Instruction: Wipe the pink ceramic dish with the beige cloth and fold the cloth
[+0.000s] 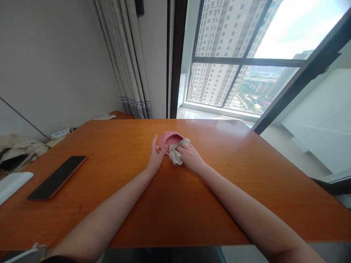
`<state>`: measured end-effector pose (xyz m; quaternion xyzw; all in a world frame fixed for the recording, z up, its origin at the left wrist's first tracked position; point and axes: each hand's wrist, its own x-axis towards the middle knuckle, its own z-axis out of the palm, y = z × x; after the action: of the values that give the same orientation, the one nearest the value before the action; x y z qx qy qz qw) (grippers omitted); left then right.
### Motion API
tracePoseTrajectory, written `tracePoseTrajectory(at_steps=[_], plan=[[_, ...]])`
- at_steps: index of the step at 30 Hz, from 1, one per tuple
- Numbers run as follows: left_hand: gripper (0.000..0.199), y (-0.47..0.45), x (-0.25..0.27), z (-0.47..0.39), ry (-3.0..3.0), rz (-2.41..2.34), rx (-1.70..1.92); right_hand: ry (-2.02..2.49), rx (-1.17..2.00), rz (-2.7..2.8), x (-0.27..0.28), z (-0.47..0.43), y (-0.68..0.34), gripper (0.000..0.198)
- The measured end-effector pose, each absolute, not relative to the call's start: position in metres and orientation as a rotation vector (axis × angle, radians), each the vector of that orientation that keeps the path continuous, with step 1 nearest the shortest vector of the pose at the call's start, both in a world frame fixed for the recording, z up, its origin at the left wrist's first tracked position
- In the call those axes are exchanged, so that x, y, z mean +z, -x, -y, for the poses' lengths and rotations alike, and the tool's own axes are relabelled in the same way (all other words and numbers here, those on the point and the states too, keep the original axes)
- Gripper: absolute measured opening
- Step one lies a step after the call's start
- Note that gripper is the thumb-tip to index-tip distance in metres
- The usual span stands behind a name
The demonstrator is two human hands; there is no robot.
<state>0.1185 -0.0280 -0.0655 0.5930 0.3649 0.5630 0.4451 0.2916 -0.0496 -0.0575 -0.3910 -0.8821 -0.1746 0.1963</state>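
Observation:
A small pink bowl is tilted over the wooden table, its hollow side turned partly toward me. My left hand grips its left edge, the thumb at the near rim and one finger pointing up. My right hand has its fingers closed on a pale grey cloth. The cloth covers the bowl's right side and part of its inside, and one end hangs down in front. My right fingertips are partly hidden in its folds.
The glossy wooden table spans the front. At left lie a dark phone-like slab and a white object. Beyond the left edge are crumpled fabric and a white power strip. A curtain and window stand behind.

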Motion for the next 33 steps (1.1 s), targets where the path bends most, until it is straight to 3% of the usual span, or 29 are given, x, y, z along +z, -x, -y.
tracePoseTrajectory(at_steps=[3, 7, 17, 23, 33], plan=[[0.078, -0.125, -0.072, 0.031, -1.498, -0.880, 1.458, 1.170, -0.451, 2.382, -0.061, 0.053, -0.283, 0.013], [0.062, -0.116, -0.073, 0.022, -1.534, -1.019, 1.425, 1.055, -0.451, 2.485, -0.052, 0.052, -0.289, 0.015], [0.082, -0.114, -0.072, 0.020, -1.520, -0.973, 1.280, 1.035, -0.467, 2.492, -0.058, 0.045, -0.300, 0.014], [0.069, -0.114, -0.072, 0.017, -1.552, -1.014, 1.230, 1.032, -0.434, 2.493, -0.058, 0.045, -0.300, 0.015], [0.065, -0.115, -0.071, 0.018, -1.549, -1.030, 1.228, 1.066, -0.391, 2.508, -0.058, 0.046, -0.299, 0.014]])
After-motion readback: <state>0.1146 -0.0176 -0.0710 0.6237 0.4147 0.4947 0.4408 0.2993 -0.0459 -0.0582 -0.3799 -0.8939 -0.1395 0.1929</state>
